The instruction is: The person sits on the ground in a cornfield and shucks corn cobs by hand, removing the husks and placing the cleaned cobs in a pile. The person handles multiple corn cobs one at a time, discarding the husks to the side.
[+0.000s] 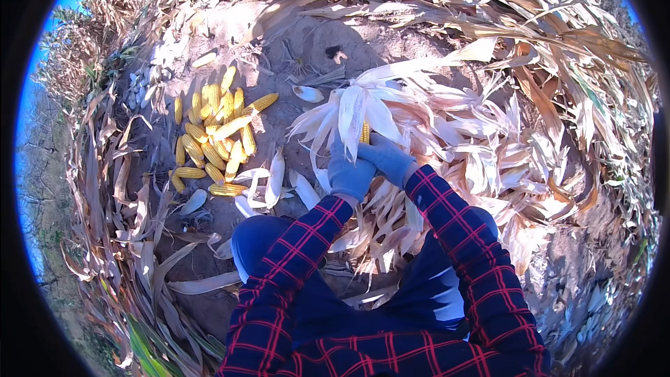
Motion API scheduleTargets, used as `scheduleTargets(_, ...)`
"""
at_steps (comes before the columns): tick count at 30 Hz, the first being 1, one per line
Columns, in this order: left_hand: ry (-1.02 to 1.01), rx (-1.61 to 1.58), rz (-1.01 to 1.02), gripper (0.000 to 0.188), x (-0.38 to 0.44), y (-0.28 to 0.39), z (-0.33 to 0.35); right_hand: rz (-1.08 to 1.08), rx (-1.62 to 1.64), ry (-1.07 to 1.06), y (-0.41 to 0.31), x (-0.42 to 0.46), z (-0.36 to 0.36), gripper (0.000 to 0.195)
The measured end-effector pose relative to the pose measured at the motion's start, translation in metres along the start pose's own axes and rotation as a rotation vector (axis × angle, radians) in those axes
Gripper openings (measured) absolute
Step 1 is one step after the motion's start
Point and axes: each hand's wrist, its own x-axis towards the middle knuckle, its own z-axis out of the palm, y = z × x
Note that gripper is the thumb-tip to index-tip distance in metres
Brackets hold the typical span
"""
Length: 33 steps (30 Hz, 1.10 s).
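Observation:
Both of my hands wear blue-grey gloves and meet in front of my knees, around one ear of corn. Its pale corn husk is spread open above the fingers, and yellow kernels show between the leaves. My left hand is closed about the lower part of the ear, while my right hand grips it from the right. The ear's lower end is hidden by the gloves. To the left lies a pile of husked yellow corn ears.
Loose dry husks are heaped to the right. Several ears in pale husks lie near my left knee, with another husked-over ear beyond my hands. Dry corn stalks and leaves ring the bare soil.

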Motion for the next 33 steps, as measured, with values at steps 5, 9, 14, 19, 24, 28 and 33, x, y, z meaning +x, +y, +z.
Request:
scheduleTargets(5,-0.158,0.146,0.356,0.062,-0.013,0.027,-0.031,-0.199,0.339,0.030,0.024,0.008,-0.029,0.049)
scheduleTargets(9,-0.272,0.025,0.075,0.034,0.001,0.065,-0.069,-0.388,0.562,-0.100,0.076,0.044,-0.077,0.043)
scheduleTargets(14,0.339,-0.524,0.115,0.041,0.042,0.041,-0.101,-0.318,-0.388,0.163,0.023,-0.004,-0.033,0.053)
scheduleTargets(19,-0.026,-0.796,-0.345,0.050,0.074,0.021,-0.093,-0.342,-0.581,0.250,0.018,-0.015,-0.009,0.068)
scheduleTargets(24,-0.037,-1.048,-0.391,0.043,0.070,0.018,-0.074,-0.288,-0.840,0.265,0.004,-0.027,0.006,0.066)
scheduleTargets(28,0.080,-1.244,-0.479,0.033,0.073,0.013,-0.068,-0.298,-1.024,0.273,0.001,-0.035,0.010,0.063)
scheduleTargets(33,0.226,-1.040,-0.448,0.033,0.067,0.017,-0.065,-0.504,-1.093,0.331,0.028,-0.026,0.004,0.059)
